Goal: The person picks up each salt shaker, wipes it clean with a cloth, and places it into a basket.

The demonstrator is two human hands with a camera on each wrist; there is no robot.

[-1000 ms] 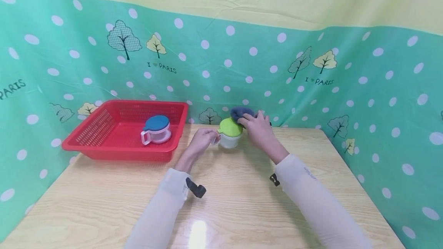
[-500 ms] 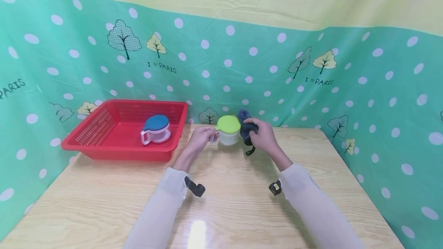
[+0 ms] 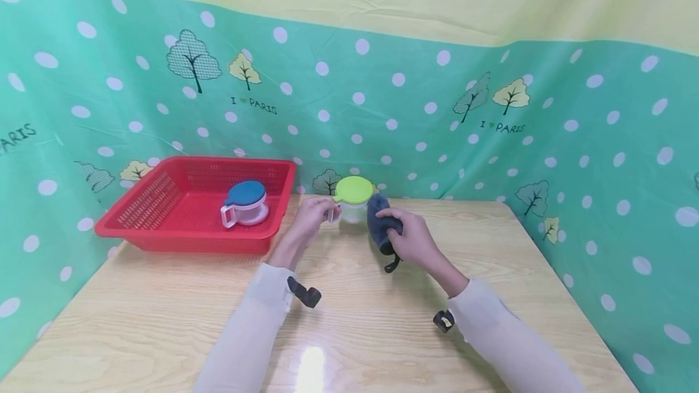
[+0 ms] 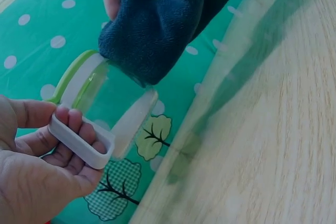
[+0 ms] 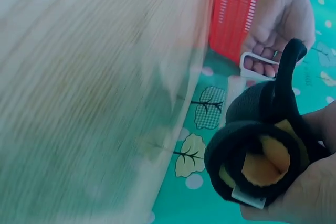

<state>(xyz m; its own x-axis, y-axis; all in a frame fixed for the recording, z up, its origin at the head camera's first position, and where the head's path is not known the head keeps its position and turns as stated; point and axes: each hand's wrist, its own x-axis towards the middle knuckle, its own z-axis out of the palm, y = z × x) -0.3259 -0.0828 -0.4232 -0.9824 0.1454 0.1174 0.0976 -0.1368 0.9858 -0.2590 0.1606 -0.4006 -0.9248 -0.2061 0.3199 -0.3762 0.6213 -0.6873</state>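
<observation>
In the head view my left hand (image 3: 312, 218) grips the white handle (image 4: 79, 142) of a clear lidded jar with a lime-green lid (image 3: 354, 190). Its fingers pass through the handle loop in the left wrist view. A bunched dark blue fabric cloth (image 3: 377, 222) with black trim and a loop is pinched in my right hand (image 3: 413, 236). The left wrist view shows the cloth (image 4: 149, 35) overlapping the side of the jar (image 4: 102, 95) just below the lid. Seen from the right wrist, the cloth (image 5: 247, 145) is rolled, with an orange-yellow inside at its open end.
At the back left of the wooden table (image 3: 349, 296) stands a red perforated plastic basket (image 3: 185, 244). Inside it sits a similar jar with a blue lid (image 3: 246, 193) and white handle. A green patterned curtain (image 3: 415, 96) hangs right behind the table.
The cloth has come down from the top of the lid to the jar's right side, with my right hand moving nearer. The jar has shifted slightly left and back with my left hand.
</observation>
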